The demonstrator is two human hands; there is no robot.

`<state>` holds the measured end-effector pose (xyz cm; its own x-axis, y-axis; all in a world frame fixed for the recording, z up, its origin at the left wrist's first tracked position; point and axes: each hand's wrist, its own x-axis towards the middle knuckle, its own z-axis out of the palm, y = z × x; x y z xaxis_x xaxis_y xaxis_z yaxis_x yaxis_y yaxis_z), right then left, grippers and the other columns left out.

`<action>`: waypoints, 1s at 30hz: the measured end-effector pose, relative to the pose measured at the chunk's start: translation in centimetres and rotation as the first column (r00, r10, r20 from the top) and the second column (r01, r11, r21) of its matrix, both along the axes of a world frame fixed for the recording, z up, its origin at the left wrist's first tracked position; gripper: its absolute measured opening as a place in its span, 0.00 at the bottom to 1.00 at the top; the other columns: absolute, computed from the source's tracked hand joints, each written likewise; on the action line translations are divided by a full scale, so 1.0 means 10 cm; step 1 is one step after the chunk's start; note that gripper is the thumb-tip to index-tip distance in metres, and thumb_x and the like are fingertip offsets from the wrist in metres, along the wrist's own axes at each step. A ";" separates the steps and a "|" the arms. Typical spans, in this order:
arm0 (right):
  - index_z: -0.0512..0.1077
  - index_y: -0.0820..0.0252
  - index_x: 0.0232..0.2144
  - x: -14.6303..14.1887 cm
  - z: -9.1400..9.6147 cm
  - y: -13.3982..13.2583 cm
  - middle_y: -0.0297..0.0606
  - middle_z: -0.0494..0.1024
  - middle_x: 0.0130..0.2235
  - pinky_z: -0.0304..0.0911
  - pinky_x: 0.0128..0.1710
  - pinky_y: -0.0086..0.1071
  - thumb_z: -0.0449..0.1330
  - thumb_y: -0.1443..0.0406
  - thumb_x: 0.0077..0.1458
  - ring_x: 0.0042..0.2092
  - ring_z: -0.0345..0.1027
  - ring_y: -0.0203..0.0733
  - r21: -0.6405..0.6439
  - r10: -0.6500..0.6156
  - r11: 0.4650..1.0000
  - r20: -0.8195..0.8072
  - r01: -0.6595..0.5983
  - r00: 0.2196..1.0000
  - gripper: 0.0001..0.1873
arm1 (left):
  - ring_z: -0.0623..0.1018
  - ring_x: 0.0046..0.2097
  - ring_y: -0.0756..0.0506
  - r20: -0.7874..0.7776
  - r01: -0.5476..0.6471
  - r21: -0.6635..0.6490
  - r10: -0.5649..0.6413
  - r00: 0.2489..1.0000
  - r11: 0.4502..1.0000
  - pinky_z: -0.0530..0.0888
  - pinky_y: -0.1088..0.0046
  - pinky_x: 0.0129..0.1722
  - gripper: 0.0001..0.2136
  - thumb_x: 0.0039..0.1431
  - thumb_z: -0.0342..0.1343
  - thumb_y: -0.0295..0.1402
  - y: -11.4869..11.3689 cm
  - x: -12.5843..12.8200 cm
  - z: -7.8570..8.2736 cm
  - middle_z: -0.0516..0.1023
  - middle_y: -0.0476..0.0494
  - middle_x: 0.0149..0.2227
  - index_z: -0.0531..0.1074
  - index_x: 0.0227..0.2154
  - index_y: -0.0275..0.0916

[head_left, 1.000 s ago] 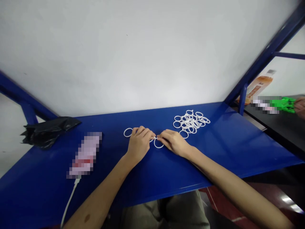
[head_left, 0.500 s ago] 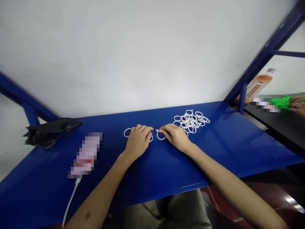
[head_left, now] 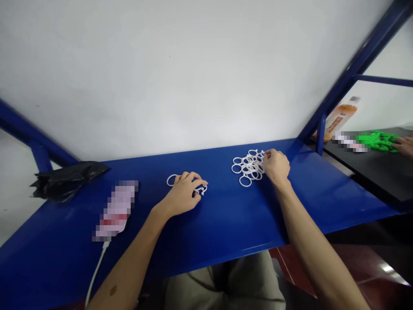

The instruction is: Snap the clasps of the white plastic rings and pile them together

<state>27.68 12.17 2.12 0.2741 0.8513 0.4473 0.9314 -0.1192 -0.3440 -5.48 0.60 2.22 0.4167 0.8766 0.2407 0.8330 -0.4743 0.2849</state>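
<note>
White plastic rings with small tabs lie on the blue table (head_left: 219, 224). My left hand (head_left: 183, 193) rests low over a few of these rings (head_left: 201, 189), its fingers curled round them. Part of one ring (head_left: 171, 180) sticks out past its far side; the rest is hidden under the palm. To the right, my right hand (head_left: 276, 165) is closed at the right edge of a loose pile of rings (head_left: 248, 165). Its fingertips pinch at a ring there, mostly covered by the hand.
A phone (head_left: 118, 204) with a white cable (head_left: 97, 271) lies on the left, near a black plastic bag (head_left: 69, 178). On a dark table (head_left: 364, 168) at the right are an orange drink bottle (head_left: 340, 118), green pieces (head_left: 377, 141) and another person's hand (head_left: 405, 145).
My right hand has moved right, from beside my left hand to the pile's right edge. The ring near its fingers has left that spot. My left hand has stayed, its thumb and forefinger slightly more apart.
</note>
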 end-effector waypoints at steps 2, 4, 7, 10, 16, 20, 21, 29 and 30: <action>0.79 0.62 0.42 0.03 -0.01 -0.01 0.53 0.78 0.41 0.63 0.37 0.39 0.53 0.65 0.59 0.40 0.71 0.52 -0.033 -0.051 0.998 0.014 0.052 0.999 0.16 | 0.70 0.50 0.39 -0.003 0.014 -0.005 -0.014 1.000 1.000 0.66 0.57 0.50 0.22 0.55 0.53 0.24 0.00 0.00 0.00 0.73 0.45 0.50 0.75 0.50 0.51; 0.79 0.64 0.42 0.06 -0.03 0.00 0.55 0.78 0.41 0.63 0.37 0.40 0.53 0.65 0.58 0.40 0.70 0.53 -0.047 -0.066 0.997 0.033 0.067 0.997 0.17 | 0.70 0.50 0.39 0.001 0.018 -0.007 -0.018 1.000 1.000 0.65 0.56 0.50 0.19 0.58 0.53 0.26 0.01 0.01 -0.02 0.73 0.44 0.50 0.75 0.50 0.51; 0.79 0.66 0.42 0.07 -0.06 0.03 0.56 0.76 0.40 0.63 0.39 0.41 0.53 0.64 0.58 0.42 0.68 0.54 0.001 -0.035 0.999 0.059 0.035 0.998 0.17 | 0.70 0.49 0.40 0.014 0.011 0.006 -0.011 1.000 1.000 0.65 0.56 0.51 0.14 0.61 0.53 0.30 0.03 0.02 -0.04 0.74 0.44 0.48 0.76 0.48 0.49; 0.79 0.66 0.41 0.00 -0.04 0.03 0.55 0.75 0.41 0.62 0.43 0.44 0.52 0.64 0.60 0.43 0.65 0.54 0.128 0.054 0.990 0.088 -0.065 0.995 0.17 | 0.71 0.48 0.41 0.026 -0.004 0.027 0.003 1.000 1.000 0.64 0.57 0.50 0.11 0.63 0.54 0.31 0.04 0.04 -0.06 0.75 0.45 0.46 0.77 0.45 0.48; 0.77 0.60 0.42 -0.44 0.03 -0.18 0.48 0.75 0.41 0.62 0.48 0.47 0.52 0.63 0.65 0.45 0.62 0.52 0.280 0.485 0.815 0.146 -0.507 0.862 0.14 | 0.72 0.47 0.41 0.031 -0.011 0.025 0.010 0.999 1.000 0.64 0.58 0.49 0.09 0.65 0.54 0.32 0.05 0.07 -0.03 0.78 0.45 0.45 0.76 0.45 0.45; 0.76 0.58 0.44 -0.76 0.00 -0.39 0.45 0.75 0.41 0.64 0.47 0.45 0.53 0.64 0.66 0.43 0.64 0.50 0.169 0.769 0.610 0.111 -0.774 0.630 0.12 | 0.73 0.45 0.42 0.090 -0.033 0.041 0.029 0.996 0.999 0.64 0.60 0.47 0.07 0.65 0.57 0.33 0.06 0.10 0.00 0.79 0.47 0.41 0.75 0.44 0.44; 0.75 0.58 0.44 -0.82 -0.01 -0.44 0.45 0.75 0.41 0.64 0.47 0.45 0.53 0.64 0.66 0.44 0.64 0.49 0.133 0.816 0.556 0.101 -0.821 0.569 0.12 | 0.73 0.44 0.42 0.108 -0.038 0.043 0.033 0.994 0.998 0.64 0.61 0.47 0.07 0.64 0.57 0.34 0.06 0.10 0.01 0.80 0.47 0.40 0.75 0.43 0.44; 0.73 0.57 0.47 -1.02 -0.06 -0.67 0.43 0.75 0.47 0.66 0.51 0.44 0.60 0.62 0.60 0.49 0.67 0.47 0.004 0.951 0.290 -0.109 -0.957 0.288 0.13 | 0.74 0.43 0.44 0.248 -0.072 0.050 0.057 0.967 0.996 0.66 0.63 0.46 0.05 0.63 0.58 0.34 0.06 0.14 0.02 0.80 0.49 0.38 0.76 0.40 0.44; 0.74 0.57 0.46 -1.03 -0.06 -0.68 0.42 0.75 0.47 0.66 0.52 0.43 0.61 0.62 0.60 0.50 0.68 0.47 0.001 0.952 0.277 -0.138 -0.961 0.274 0.12 | 0.74 0.43 0.44 0.272 -0.074 0.051 0.058 0.961 0.996 0.67 0.63 0.46 0.05 0.63 0.58 0.33 0.06 0.14 0.02 0.80 0.49 0.38 0.76 0.40 0.43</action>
